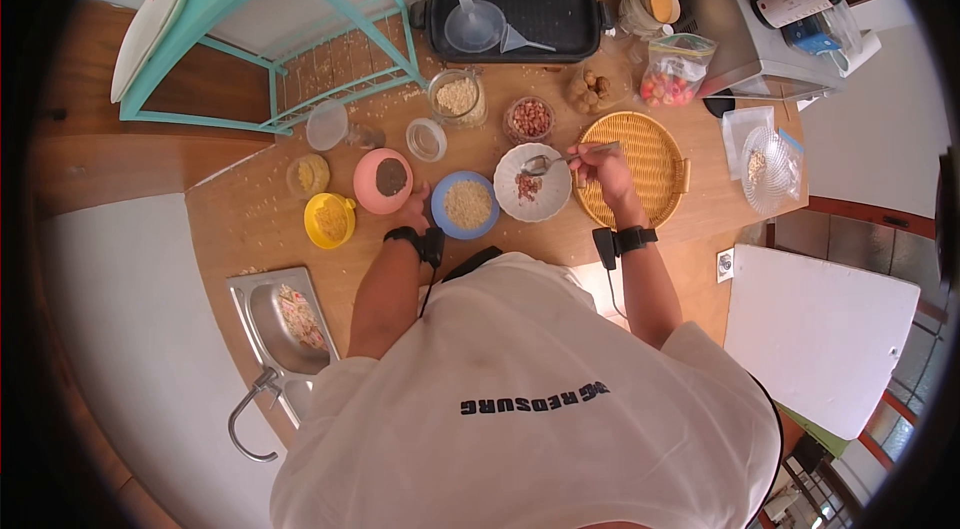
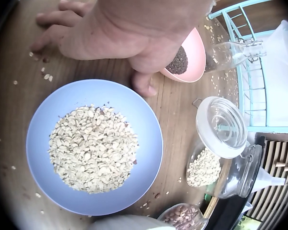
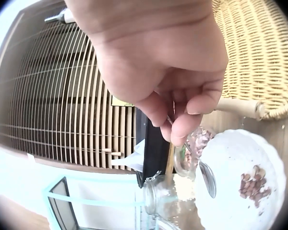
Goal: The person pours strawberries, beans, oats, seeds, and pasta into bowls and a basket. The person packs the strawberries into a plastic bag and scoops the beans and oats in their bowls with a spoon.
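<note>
My right hand (image 1: pixel 606 169) pinches the handle of a metal spoon (image 1: pixel 537 166), its tip over a white scalloped bowl (image 1: pixel 508 199). Small reddish-brown nuts or beans (image 3: pixel 254 186) lie in that bowl, seen in the right wrist view. My left hand (image 2: pixel 120 33) rests on the wooden table with fingers spread, holding nothing. It lies between a blue bowl (image 2: pixel 43 158) of rolled oats (image 2: pixel 93 148) and a pink bowl (image 2: pixel 198 55) of dark seeds. Behind the white bowl stands a jar of reddish nuts (image 1: pixel 529 118).
A wicker tray (image 1: pixel 650 164) sits under and right of the right hand. Jars, including an oat jar (image 1: pixel 457 97), and a yellow cup (image 1: pixel 330 221) stand left. A black griddle (image 1: pixel 530 9) with funnels is behind. A steel sink (image 1: pixel 262 314) is front left; a turquoise rack (image 1: pixel 290 39) stands back left.
</note>
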### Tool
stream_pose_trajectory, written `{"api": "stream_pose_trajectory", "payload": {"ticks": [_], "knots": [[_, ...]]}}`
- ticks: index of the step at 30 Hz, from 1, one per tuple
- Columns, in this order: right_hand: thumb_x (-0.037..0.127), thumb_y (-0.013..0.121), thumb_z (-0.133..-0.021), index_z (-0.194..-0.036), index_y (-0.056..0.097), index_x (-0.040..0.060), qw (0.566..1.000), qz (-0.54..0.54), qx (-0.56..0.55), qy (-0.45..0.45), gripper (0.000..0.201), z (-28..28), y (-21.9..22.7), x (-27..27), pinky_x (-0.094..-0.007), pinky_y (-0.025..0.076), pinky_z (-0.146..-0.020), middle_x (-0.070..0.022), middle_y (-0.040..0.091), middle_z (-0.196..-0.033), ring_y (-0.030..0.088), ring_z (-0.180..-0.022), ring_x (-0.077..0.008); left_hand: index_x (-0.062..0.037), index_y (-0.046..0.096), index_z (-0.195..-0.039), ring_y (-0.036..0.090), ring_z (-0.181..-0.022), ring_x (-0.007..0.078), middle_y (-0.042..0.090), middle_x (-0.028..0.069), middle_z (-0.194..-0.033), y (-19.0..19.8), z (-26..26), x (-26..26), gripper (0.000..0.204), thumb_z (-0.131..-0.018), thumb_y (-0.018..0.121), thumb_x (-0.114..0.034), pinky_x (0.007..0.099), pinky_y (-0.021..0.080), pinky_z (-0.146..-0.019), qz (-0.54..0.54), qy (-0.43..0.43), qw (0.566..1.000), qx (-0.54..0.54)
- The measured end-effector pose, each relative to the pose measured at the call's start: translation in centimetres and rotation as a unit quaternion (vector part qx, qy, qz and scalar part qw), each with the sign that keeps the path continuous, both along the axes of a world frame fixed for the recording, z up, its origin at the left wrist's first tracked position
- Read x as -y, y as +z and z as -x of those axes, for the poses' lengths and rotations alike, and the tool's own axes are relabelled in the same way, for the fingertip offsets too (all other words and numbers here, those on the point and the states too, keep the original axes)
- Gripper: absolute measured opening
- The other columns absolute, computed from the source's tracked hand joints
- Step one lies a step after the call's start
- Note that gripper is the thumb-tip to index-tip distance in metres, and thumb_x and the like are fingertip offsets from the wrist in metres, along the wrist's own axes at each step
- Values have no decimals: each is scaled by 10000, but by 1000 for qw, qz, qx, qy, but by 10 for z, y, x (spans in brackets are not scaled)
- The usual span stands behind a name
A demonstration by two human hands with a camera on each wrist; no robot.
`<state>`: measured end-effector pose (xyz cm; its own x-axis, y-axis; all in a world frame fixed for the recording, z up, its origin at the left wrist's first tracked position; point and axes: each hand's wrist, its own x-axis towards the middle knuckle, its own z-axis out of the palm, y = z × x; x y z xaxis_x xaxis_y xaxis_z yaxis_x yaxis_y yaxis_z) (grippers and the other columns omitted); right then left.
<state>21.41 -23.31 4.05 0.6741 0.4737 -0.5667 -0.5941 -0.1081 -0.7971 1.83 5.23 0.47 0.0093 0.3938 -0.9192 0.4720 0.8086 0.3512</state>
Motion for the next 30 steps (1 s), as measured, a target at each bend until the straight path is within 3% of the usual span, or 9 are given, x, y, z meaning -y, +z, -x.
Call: {"api": "stream_pose_trajectory", "payload": {"ticks": [2, 4, 6, 10, 14, 16, 19, 25, 30], "knots": [[168, 596, -901, -987, 697, 3, 997, 53, 47, 40, 212, 7, -7, 2, -212, 430, -527, -46, 673, -756, 545, -572, -86, -86, 580, -1144, 597, -929, 264, 649, 93, -1069, -8, 4, -1, 383, -880, 666, -349, 477, 495, -803, 11, 6, 1000, 10], [161, 591, -900, -999, 694, -2, 990, 80, 81, 80, 216, 16, 0, 1, -220, 429, -532, -50, 678, -771, 543, -574, -86, -150, 365, -1410, 362, -1236, 360, 357, 99, -1465, -35, 15, -8, 706, -843, 695, -410, 589, 375, -905, 59, 5, 993, 102], [154, 585, -900, -1010, 691, -6, 980, 106, 117, 120, 222, 23, 1, 1, -228, 429, -536, -53, 684, -785, 541, -576, -85, -165, 340, -1423, 351, -1241, 374, 319, 100, -1485, -46, 19, -12, 732, -837, 701, -416, 604, 367, -904, 50, -10, 994, 100], [153, 574, -894, -997, 694, -12, 988, 84, 47, 123, 228, 30, -15, 5, -231, 436, -542, -66, 686, -778, 558, -578, -103, -214, 279, -1454, 336, -1244, 414, 265, 110, -1512, -43, 16, -11, 793, -826, 697, -456, 639, 355, -893, 47, -23, 995, 80], [143, 551, -893, -1003, 685, -31, 986, 64, 8, 151, 245, 24, -24, 12, -231, 437, -543, -74, 685, -776, 571, -585, -114, -237, 266, -1463, 342, -1239, 423, 263, 130, -1510, -13, 7, -6, 810, -821, 680, -504, 641, 361, -879, 71, -54, 996, 2], [135, 557, -882, -987, 691, -27, 988, 54, -9, 144, 235, 23, -23, 14, -237, 441, -546, -86, 676, -758, 571, -583, -128, -71, 490, -1299, 540, -1115, 289, 575, 121, -1265, -14, 3, -2, 578, -873, 649, -427, 486, 472, -884, 9, -30, 999, -16], [127, 556, -874, -976, 692, -29, 989, 36, -38, 141, 231, 21, -22, 15, -243, 446, -549, -100, 669, -753, 572, -585, -143, -68, 462, -1327, 511, -1162, 298, 532, 116, -1323, 16, -3, 5, 616, -870, 651, -435, 498, 454, -917, 22, -34, 999, -18], [119, 535, -877, -975, 681, -41, 989, 11, -73, 126, 237, 19, -28, 18, -241, 447, -553, -107, 671, -783, 573, -597, -137, -53, 488, -1282, 536, -1134, 262, 549, 114, -1286, 4, 4, 1, 552, -889, 635, -412, 490, 463, -920, 42, -34, 998, 43], [125, 513, -905, -985, 664, -25, 990, -33, -100, 97, 228, 13, -31, 18, -228, 435, -554, -91, 666, -792, 560, -605, -123, -59, 496, -1261, 571, -1072, 260, 579, 118, -1231, 0, 3, 1, 513, -894, 636, -389, 486, 490, -884, 30, -27, 999, 14]]}}
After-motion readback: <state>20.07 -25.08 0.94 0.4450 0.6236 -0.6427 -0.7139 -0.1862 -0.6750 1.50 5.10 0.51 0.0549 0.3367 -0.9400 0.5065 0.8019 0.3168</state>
